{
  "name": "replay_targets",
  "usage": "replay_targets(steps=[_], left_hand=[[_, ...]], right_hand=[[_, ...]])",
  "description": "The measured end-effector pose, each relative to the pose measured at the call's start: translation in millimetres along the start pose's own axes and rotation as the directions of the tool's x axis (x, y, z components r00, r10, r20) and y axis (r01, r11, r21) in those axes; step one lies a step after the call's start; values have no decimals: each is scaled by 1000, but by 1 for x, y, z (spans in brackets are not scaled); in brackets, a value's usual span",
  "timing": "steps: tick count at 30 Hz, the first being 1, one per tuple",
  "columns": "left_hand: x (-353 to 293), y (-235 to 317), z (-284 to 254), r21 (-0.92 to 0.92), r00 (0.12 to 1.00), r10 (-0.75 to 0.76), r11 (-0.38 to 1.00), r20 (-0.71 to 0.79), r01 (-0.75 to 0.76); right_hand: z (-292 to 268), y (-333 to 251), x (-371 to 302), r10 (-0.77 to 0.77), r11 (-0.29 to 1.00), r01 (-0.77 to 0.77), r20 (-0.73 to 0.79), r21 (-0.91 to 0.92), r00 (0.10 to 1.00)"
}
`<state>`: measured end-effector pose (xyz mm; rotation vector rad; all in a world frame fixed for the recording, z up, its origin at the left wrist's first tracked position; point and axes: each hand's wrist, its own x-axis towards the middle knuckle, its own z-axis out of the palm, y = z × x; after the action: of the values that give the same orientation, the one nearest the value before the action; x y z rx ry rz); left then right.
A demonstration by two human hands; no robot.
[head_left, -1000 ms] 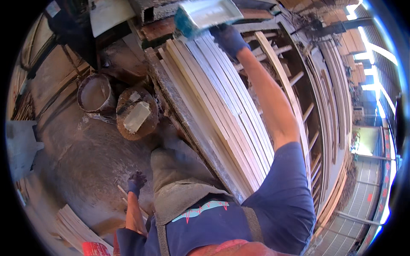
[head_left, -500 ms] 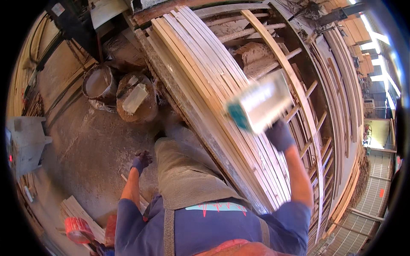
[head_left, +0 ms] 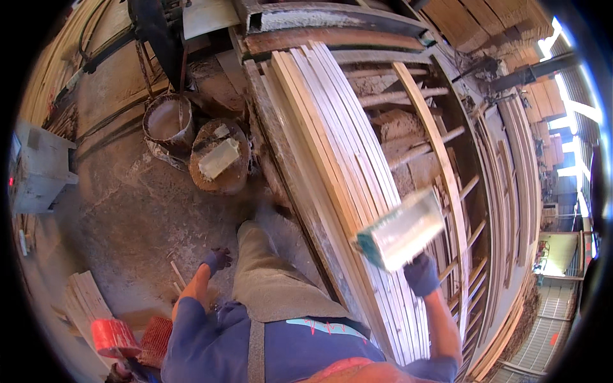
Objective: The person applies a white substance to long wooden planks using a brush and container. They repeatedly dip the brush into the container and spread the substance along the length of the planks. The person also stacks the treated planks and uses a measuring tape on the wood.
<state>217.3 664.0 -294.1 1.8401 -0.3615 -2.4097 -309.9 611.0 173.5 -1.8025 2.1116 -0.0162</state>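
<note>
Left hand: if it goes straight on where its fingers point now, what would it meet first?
The left hand would probably meet the grey-brown apron first, though depth is unclear and it might pass above.

Strip stack [head_left: 348, 147]: pale bare wood, smooth faces, whitish sheen. Over strip stack, box [head_left: 408, 226]: smooth, plastic-looking, slightly glossy, teal edge. Right hand [head_left: 422, 274], over strip stack, and left hand [head_left: 218, 258], left of it: dark matt gloves, seemingly cloth. Left of strip stack: bucket [head_left: 175, 142], dull, crusted; block [head_left: 219, 159], pale, smooth; floor [head_left: 140, 223], rough, dusty; apron [head_left: 287, 287], heavy matt cloth; red tub [head_left: 115, 337], glossy, plastic-looking. Beyond strip stack: beam [head_left: 338, 20], metal-looking, whitish, rough.
</note>
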Motion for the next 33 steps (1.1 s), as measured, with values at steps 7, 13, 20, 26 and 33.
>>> replay_targets(steps=[7, 13, 20, 26, 33], left_hand=[[6, 44, -32, -476, 998, 45, 878, -35, -57], [92, 18, -94, -319, 910, 380, 852, -166, -414], [-23, 43, -79, -452, 950, 157, 850, -270, -270], [-40, -3, -72, -435, 963, -51, 897, -265, -72], [-76, -48, -49, -609, 939, 40, 752, -341, -253]], right_hand=[[14, -162, 320, -552, 729, 497, 27, -470, 834], [-1, -291, 461, -500, 866, 492, -208, -92, 840], [5, -291, 371, -218, 539, 186, -77, 821, 973], [98, -324, 267, -476, 639, 493, -200, 590, 856], [348, -312, 292, -462, 766, 420, -38, 487, 886]])
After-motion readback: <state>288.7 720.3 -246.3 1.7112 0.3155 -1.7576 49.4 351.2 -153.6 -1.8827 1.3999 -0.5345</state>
